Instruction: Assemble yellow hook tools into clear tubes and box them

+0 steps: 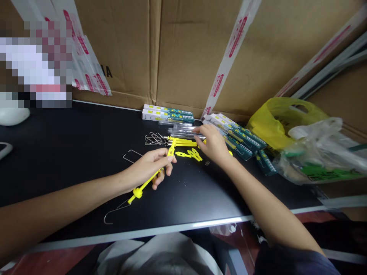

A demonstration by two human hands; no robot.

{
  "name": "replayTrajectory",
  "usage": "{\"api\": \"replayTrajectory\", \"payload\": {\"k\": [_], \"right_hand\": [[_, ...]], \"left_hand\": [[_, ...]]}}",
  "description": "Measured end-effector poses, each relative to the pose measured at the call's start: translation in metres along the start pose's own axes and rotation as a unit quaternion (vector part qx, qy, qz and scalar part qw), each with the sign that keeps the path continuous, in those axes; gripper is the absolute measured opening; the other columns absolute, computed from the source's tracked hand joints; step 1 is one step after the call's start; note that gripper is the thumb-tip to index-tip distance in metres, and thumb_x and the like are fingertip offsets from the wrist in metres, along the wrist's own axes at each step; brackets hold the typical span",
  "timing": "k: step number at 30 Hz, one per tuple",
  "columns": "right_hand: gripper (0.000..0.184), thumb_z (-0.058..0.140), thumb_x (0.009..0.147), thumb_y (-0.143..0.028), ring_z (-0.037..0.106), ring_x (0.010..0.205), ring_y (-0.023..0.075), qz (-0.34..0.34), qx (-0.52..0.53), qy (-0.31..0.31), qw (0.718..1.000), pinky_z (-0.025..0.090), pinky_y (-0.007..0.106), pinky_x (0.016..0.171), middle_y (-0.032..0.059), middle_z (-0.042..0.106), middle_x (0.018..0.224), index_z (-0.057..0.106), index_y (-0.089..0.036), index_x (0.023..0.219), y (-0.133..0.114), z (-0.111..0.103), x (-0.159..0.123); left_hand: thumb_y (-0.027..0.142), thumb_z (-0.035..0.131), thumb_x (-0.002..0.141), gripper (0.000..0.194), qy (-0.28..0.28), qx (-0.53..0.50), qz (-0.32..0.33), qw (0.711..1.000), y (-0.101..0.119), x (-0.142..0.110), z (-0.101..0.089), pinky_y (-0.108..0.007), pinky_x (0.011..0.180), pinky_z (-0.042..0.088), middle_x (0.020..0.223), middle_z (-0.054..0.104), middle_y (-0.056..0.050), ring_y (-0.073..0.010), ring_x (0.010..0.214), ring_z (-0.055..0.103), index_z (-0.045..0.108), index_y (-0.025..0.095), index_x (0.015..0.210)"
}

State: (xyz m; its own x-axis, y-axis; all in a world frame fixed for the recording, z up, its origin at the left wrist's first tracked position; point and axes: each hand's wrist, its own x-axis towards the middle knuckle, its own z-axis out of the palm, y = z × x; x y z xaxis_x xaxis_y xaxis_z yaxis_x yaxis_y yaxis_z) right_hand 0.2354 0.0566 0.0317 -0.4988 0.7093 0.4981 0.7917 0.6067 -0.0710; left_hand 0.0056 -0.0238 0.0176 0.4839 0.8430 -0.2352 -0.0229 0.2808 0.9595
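Note:
My left hand [156, 162] is closed around a yellow plastic rod [149, 180], which slants down to the left and ends in a bent wire hook. A flat yellow tab with a slot [171, 149] sticks up between thumb and index finger of the same hand. My right hand [213, 143] is over the clear plastic tubes [183, 131], thumb and fingers apart at their right ends; its far fingers are partly hidden. Between the hands lie yellow rods with wire hooks [183, 142] and several loose yellow tabs [195, 154].
Printed narrow boxes [168, 113] lie at the back of the black table [86, 152]; more boxes [239, 133] are stacked to the right. A yellow bag [269, 122] and a clear plastic bag [323, 156] lie at far right. Cardboard [183, 49] walls the back.

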Motion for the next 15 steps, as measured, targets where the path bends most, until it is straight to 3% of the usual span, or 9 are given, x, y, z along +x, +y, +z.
{"api": "replayTrajectory", "payload": {"k": [3, 6, 15], "right_hand": [[0.022, 0.055, 0.088, -0.017, 0.055, 0.095, 0.0271, -0.018, -0.110, -0.064, 0.992, 0.041, 0.036, 0.080, 0.0105, 0.065, 0.104, 0.064, -0.015, 0.108, 0.007, 0.008, 0.001], [0.023, 0.058, 0.087, -0.018, 0.055, 0.097, 0.0277, -0.019, -0.153, -0.104, 0.983, 0.038, 0.036, 0.078, 0.0094, 0.065, 0.101, 0.065, -0.017, 0.108, 0.010, 0.014, 0.003], [0.018, 0.059, 0.088, -0.019, 0.054, 0.098, 0.0279, -0.006, -0.178, -0.123, 0.976, 0.034, 0.035, 0.073, 0.0098, 0.067, 0.103, 0.064, -0.017, 0.106, 0.005, 0.017, 0.009]], "left_hand": [[0.036, 0.048, 0.093, 0.017, 0.012, 0.017, -0.008, 1.000, 0.000, 0.000, 0.001, -0.012, 0.027, 0.033, 0.060, 0.054, 0.006, -0.0026, 0.030, 0.039, 0.048, 0.019, 0.088], [0.040, 0.045, 0.094, 0.019, 0.012, 0.023, -0.012, 1.000, 0.000, -0.001, 0.001, -0.011, 0.025, 0.026, 0.057, 0.053, 0.007, -0.0021, 0.028, 0.034, 0.046, 0.021, 0.089], [0.045, 0.043, 0.095, 0.023, 0.000, 0.042, -0.040, 0.998, 0.000, -0.004, 0.000, -0.008, 0.028, 0.016, 0.054, 0.045, 0.009, -0.0007, 0.031, 0.023, 0.045, 0.023, 0.088]]}}
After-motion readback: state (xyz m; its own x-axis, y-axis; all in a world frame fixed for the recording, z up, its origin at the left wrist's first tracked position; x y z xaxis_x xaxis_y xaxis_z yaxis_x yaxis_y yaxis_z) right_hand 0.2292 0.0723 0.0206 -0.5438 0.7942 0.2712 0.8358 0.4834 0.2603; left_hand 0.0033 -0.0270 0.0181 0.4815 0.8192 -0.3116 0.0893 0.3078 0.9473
